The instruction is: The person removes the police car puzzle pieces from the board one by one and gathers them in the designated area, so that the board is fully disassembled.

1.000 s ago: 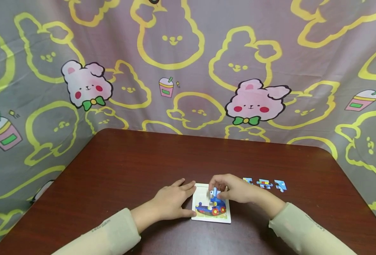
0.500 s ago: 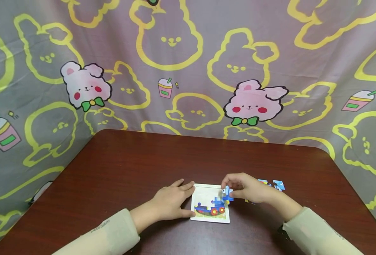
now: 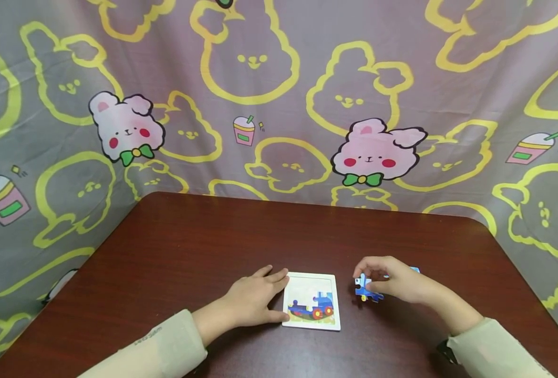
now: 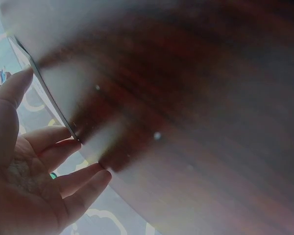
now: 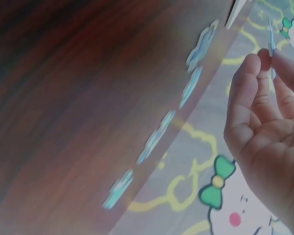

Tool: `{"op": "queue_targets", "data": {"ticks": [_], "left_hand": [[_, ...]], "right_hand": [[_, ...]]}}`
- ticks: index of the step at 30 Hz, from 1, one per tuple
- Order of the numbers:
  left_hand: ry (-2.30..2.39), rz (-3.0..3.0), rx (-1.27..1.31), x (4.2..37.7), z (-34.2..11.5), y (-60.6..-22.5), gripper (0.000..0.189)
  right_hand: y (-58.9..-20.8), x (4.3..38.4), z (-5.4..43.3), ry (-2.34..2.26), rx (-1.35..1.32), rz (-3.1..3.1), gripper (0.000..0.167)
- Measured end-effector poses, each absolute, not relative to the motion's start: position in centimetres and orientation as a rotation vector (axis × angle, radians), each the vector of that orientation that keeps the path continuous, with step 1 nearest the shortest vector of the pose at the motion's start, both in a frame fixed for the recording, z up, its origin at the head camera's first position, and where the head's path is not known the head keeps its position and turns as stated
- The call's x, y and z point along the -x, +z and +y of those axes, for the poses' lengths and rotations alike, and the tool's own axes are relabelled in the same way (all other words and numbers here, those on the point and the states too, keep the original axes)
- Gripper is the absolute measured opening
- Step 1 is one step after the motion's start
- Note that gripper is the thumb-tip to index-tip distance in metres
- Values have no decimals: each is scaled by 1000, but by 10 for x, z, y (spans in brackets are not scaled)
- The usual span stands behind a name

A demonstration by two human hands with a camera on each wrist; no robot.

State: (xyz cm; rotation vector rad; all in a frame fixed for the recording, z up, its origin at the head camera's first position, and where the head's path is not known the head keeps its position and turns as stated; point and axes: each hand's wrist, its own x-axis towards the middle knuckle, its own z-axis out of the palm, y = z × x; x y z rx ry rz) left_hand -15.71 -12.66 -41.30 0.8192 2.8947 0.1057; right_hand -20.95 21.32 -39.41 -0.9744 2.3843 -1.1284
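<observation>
A small square puzzle tray (image 3: pixel 311 328) with a pale rim lies on the table; its lower part holds joined pieces showing a blue train (image 3: pixel 323 304) with red and yellow wheels. My left hand (image 3: pixel 254 299) lies at the tray's left side, fingers spread and fairly straight, fingertips and thumb at its edge. To the right of the tray, my right hand (image 3: pixel 394 279) pinches a blue puzzle piece (image 3: pixel 361 282) between thumb and fingers. In the right wrist view that puzzle piece (image 5: pixel 272 49) appears edge-on above the table.
Several loose puzzle pieces (image 5: pixel 156 137) lie in a row on the brown table (image 3: pixel 241 236), partly hidden by my right hand in the head view. One loose piece (image 3: pixel 375 297) shows just below the held one. A patterned curtain (image 3: pixel 279 105) stands behind the table.
My right hand has carried the blue puzzle piece from above the tray to the right, towards the loose pieces, uncovering the train picture. My left hand has stayed at the tray's edge.
</observation>
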Motion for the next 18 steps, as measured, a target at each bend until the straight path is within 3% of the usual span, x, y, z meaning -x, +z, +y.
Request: {"op": "queue_targets", "data": {"ticks": [18], "left_hand": [[108, 2891, -822, 159, -127, -414, 80]], "right_hand": [[-403, 208, 266, -1159, 1010, 2491, 20]]}}
